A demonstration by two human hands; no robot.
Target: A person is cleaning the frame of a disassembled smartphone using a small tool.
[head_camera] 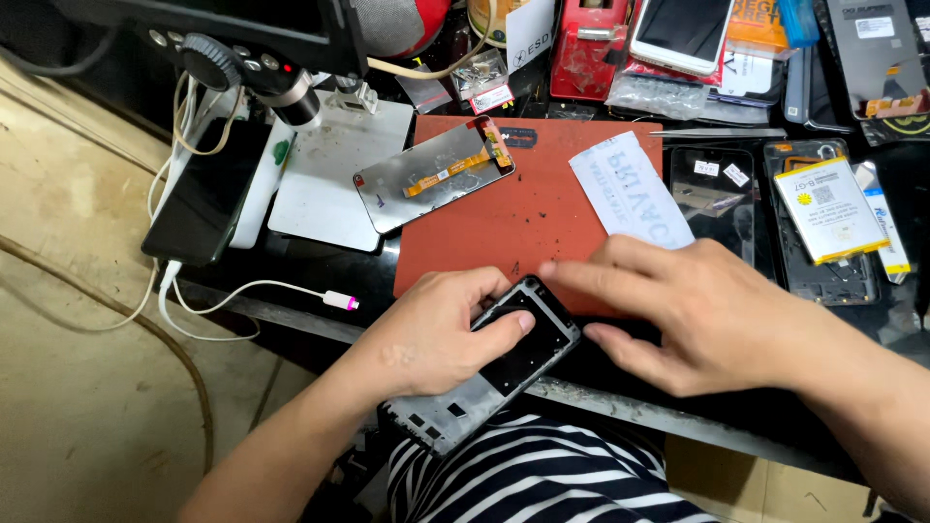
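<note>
- Two bare hands work at the near edge of a cluttered repair bench, over a phone frame [494,363] that juts past the edge above a striped lap [542,484].
- Left hand [436,334] grips the frame, fingers curled over its upper end and thumb pressed across its dark inner face; only that hold and the bench lip seem to carry it.
- Right hand [707,310] is open and holds nothing, palm down, index finger stretched to the frame's top corner and thumb just beside its right side.
- Risk one, as a judgement: much of the frame overhangs, so a slackened left grip or a hard push from the right index could tip it off the bench onto the lap or floor.
- Risk two: the red mat [513,218] is speckled with dark bits; whether these are screws or grit cannot be told, but a sweep of the right hand could scatter them or drag them into the frame.
- Risk three: a loose screen panel [436,174] with an orange flex lies face down farther back on the mat, near a white packet [630,189]; a careless reach could crease that flex.
- Risk four: a white cable [252,291] loops off the left edge from a dark phone [199,208], and the left forearm could snag it.
- A yellow battery [828,208] rests at right on another opened phone, well apart from both hands.
</note>
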